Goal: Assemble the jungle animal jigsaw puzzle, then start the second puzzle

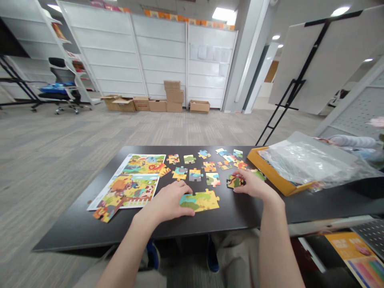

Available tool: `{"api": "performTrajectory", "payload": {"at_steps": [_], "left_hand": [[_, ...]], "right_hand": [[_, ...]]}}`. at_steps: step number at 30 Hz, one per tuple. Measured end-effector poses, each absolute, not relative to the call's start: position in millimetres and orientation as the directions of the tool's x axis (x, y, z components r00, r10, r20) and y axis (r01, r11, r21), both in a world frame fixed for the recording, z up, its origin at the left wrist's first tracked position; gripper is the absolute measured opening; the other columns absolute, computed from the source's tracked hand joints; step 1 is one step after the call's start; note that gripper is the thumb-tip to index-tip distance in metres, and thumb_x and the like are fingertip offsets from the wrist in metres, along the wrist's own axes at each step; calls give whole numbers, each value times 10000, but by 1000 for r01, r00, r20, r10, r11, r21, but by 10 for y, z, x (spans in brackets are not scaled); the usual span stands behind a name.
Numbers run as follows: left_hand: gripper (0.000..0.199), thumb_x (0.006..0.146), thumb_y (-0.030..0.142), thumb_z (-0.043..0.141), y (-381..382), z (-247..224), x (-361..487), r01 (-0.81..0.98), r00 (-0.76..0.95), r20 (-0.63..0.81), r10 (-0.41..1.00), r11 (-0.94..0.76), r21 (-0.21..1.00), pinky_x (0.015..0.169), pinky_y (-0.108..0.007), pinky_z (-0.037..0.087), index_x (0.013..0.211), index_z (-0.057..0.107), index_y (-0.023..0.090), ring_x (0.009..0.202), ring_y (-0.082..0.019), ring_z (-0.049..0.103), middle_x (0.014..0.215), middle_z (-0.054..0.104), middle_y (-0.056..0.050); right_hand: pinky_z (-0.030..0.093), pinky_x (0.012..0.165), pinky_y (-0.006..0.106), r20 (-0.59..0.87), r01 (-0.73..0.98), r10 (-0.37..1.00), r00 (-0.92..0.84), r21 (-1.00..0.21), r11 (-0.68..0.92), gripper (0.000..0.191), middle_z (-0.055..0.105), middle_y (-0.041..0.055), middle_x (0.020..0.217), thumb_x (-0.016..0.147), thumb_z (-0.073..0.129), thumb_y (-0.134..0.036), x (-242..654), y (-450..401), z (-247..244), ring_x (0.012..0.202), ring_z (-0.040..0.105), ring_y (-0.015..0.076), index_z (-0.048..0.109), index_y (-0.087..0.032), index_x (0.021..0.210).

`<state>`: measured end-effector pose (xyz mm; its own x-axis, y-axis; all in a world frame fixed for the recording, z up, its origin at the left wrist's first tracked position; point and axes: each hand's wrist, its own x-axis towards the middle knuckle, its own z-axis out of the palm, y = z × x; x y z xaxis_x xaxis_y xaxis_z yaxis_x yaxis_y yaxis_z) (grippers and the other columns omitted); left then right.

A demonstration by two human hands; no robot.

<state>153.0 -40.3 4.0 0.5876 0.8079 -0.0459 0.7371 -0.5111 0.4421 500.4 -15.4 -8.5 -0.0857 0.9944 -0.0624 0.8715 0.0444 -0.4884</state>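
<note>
From where I stood, the person sat at a long black table (87, 226), both bare hands busy with a cardboard jigsaw. The left hand (172, 202) spanned one end of a flat yellow-and-green strip of joined puzzle pieces (207, 201), grasping it with the thumb at the near edge and the fingers at the far one. The strip lay on the tabletop, close to the person's side.

Over to its right, the right hand (252, 183) pinched a small green, brown and black puzzle piece (232, 181) between thumb and fingers; I could not tell whether it touched the table. Another green piece (258, 174) showed just behind that hand, partly hidden.

Beyond the strip, bright loose cardboard pieces (196, 175) lay scattered, mostly apart from one another, a few bunched near the far edge. To the left was a white-bordered sheet printed with cartoon animals (141, 184), an orange-and-brown puzzle section (105, 213) jutting past its near corner. On the right, a shallow yellow-orange box (277, 182) sat under crumpled clear plastic wrapping (309, 160). Farther off, brown cardboard boxes (174, 98) stood on the grey carpet (135, 130) against tall white shelving panels (162, 52).
</note>
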Motion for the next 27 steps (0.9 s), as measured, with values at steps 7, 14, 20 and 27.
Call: {"api": "performTrajectory", "payload": {"at_steps": [7, 14, 20, 27], "left_hand": [[515, 760, 526, 816, -409, 57, 1532, 745, 585, -53, 809, -512, 427, 970, -396, 493, 1157, 677, 229, 1134, -288, 616, 1188, 646, -65], [499, 770, 528, 802, -428, 71, 1535, 738, 595, -36, 803, -528, 420, 963, -389, 500, 1149, 677, 229, 1132, -287, 625, 1178, 656, -67], [509, 763, 529, 810, -426, 69, 1529, 742, 586, -38, 810, -517, 428, 963, -398, 499, 1153, 679, 229, 1130, -292, 623, 1183, 652, -69], [498, 766, 529, 808, -409, 32, 1529, 736, 593, -28, 805, -527, 425, 953, -384, 496, 1147, 674, 238, 1136, -288, 620, 1177, 651, -61]], "right_hand": [[525, 873, 319, -81, 814, 974, -210, -567, 128, 555, 662, 74, 1214, 697, 587, -47, 4928, -244, -101, 1001, 648, 210, 730, -250, 1193], [494, 1001, 425, 21, 873, 998, -53, -484, 57, 549, 679, 139, 1229, 771, 749, -413, 4790, -346, -185, 1148, 626, 310, 669, -185, 1263], [413, 1109, 456, -42, 881, 986, -164, -456, 127, 588, 660, 94, 1353, 777, 633, -170, 4768, -391, -93, 1245, 596, 295, 606, -251, 1359], [449, 1063, 467, 5, 884, 999, -44, -466, 41, 448, 661, 148, 1279, 839, 634, -322, 4945, -431, -136, 1204, 604, 310, 629, -189, 1267]]}}
